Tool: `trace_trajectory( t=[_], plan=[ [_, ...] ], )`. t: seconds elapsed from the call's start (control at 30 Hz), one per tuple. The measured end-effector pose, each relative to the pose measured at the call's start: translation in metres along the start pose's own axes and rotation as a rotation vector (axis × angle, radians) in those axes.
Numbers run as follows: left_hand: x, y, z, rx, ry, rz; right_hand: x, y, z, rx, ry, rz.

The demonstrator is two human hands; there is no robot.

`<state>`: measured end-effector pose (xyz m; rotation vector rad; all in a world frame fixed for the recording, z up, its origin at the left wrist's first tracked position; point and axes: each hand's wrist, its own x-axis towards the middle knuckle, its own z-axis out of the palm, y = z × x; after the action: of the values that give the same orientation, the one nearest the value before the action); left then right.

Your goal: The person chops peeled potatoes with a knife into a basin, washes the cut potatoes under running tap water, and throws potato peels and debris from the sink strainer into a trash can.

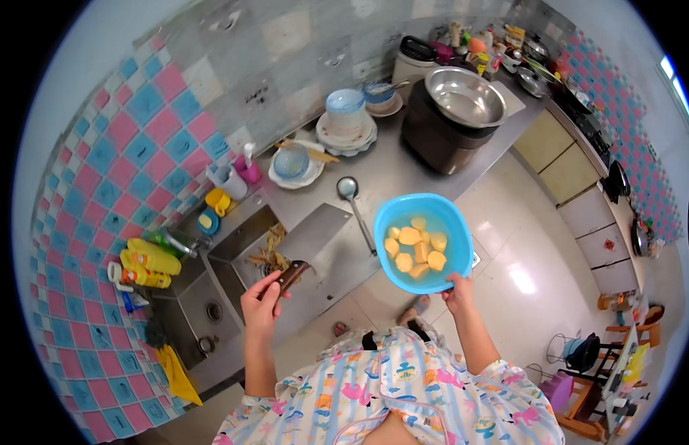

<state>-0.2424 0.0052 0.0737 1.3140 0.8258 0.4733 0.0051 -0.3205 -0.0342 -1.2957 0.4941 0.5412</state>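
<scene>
My left hand (263, 302) is closed round the dark wooden handle of a cleaver (291, 276). Its wide steel blade extends over the edge of the sink (213, 311). Peels (270, 252) lie in the sink basin beside the blade. With its fingers gripping the rim, my right hand (457, 294) holds up a light-blue plastic basin (463, 230) in front of the counter. Several peeled yellow chunks (409, 236), like potato or sweet potato, sit in water inside it. A metal ladle (347, 188) rests on the counter between my hands.
Stacked bowls and plates (346, 126) stand along the wall, near a dark cooker (441, 137) topped by a steel bowl (467, 96). Yellow bottles (148, 259) and a yellow cloth (177, 374) are left of the sink. A stove (582, 119) runs along the right side.
</scene>
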Motion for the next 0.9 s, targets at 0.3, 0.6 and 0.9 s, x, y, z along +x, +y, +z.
trace_trajectory(
  t=[0.3,0.6,0.9],
  plan=[
    [0.016,0.009,0.215,0.05,-0.363,0.003,0.058,-0.077,-0.15,0.161,0.188,-0.025],
    [0.039,-0.019,0.51,-0.08,-0.621,-0.136,0.131,-0.169,-0.301,0.235,0.396,-0.08],
    [0.143,-0.06,0.729,-0.275,-0.657,-0.076,0.216,-0.271,-0.359,0.365,0.485,-0.155]
  ],
)
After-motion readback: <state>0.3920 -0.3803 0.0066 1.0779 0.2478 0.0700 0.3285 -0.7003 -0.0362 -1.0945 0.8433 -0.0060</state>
